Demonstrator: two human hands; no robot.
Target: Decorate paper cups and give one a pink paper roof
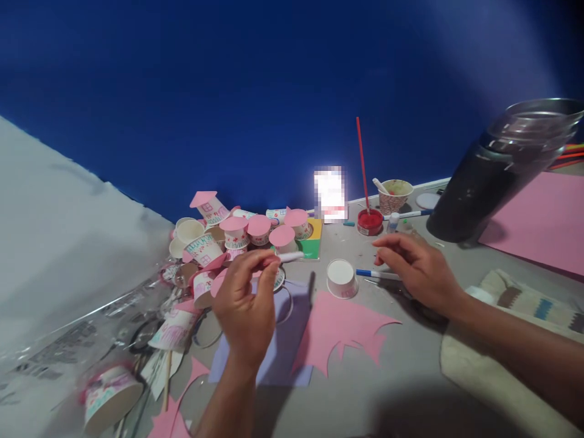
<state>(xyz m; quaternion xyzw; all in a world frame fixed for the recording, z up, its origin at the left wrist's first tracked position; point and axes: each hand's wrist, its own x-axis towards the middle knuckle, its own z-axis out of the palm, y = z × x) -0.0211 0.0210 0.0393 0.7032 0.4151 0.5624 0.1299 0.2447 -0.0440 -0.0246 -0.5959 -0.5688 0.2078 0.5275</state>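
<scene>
My left hand [246,304] is raised over the left middle of the table, thumb and fingertips pinched on a slim whitish pen-like stick [291,257] that points right. Its exact kind is blurred. My right hand [415,267] hovers, fingers loosely bent and apart, with nothing visible in them. Below it lies a marker with a blue cap [364,273]. Between the hands an upside-down white paper cup [341,277] stands on the table. In front of that cup is a cut-up pink paper sheet [335,328], partly over a lilac sheet [285,365].
Decorated paper cups with pink paper roofs [259,226] crowd the left. Behind stand a red paint pot [370,222] with a stick and a patterned cup [396,196]. A dark tumbler [474,182] and cloth [474,347] occupy the right. Plastic wrap [82,340] lies far left.
</scene>
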